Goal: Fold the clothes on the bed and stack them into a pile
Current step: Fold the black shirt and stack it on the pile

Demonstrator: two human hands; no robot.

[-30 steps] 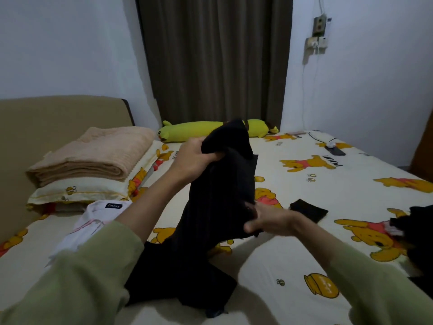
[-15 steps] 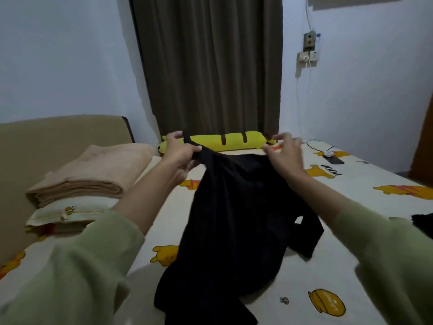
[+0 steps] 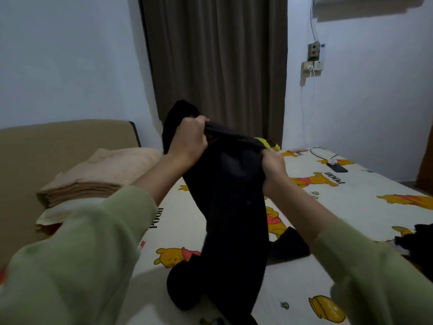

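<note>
Head view: left grip [image 3: 190, 139] and right grip [image 3: 273, 165] clench black garment [image 3: 232, 207], which hangs between them.

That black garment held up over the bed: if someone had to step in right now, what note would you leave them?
Left hand: grip closed on the top edge of the black garment, held high.
Right hand: grip closed on the same top edge, a little lower.
The garment hangs between the hands; its lower end lies bunched on the bed.
A dark pile of clothes waits at the bed's right edge. A small dark piece lies behind the garment.
Done: garment picked up. No folded stack of clothes in view.
Left: fold it, lay it down, then fold and stack the rest.
</note>
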